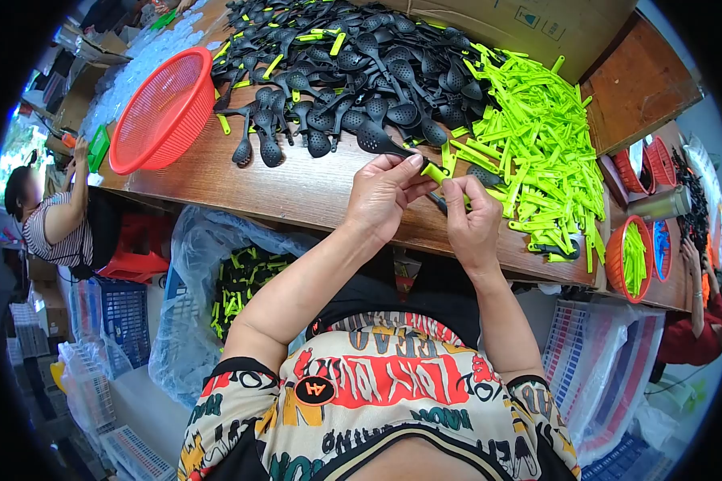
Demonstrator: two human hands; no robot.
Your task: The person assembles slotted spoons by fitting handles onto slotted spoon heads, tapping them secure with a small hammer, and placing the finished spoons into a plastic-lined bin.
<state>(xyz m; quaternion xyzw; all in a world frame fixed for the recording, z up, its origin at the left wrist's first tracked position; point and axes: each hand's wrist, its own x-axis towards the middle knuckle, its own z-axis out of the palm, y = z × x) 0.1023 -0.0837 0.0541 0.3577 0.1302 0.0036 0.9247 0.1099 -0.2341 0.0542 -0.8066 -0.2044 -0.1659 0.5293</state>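
The person's left hand (pixel 379 198) pinches a black spoon (pixel 375 138) by its thin stem, with thumb and fingers closed on it. The spoon has small holes in its bowl. The right hand (pixel 472 220) pinches a bright green handle (pixel 435 172), which is at the end of the stem. Both are held up between the hands, over the near edge of the brown table (pixel 297 184).

Behind the hands is a big heap of black spoons (pixel 377 56). To the right of it is a big heap of green handles (pixel 549 128). A red basket (pixel 172 144) sits to the left, and an orange basket (pixel 615 264) with more green handles is on the right.

The person's shirt (pixel 537 417) has lots of writing on it. There are white letters (pixel 409 379) on a red patch, but I cannot read the words for sure. A round black badge (pixel 314 391) has an orange sign on it that looks like a letter. A cardboard box (pixel 465 20) at the back has little printed marks (pixel 528 17), too small to read.

Under the table, clear plastic (pixel 186 321) wraps around more black and green pieces (pixel 237 289). A person in a striped top (pixel 52 232) is far to the left, and a person with a red sleeve (pixel 682 341) is on the right.
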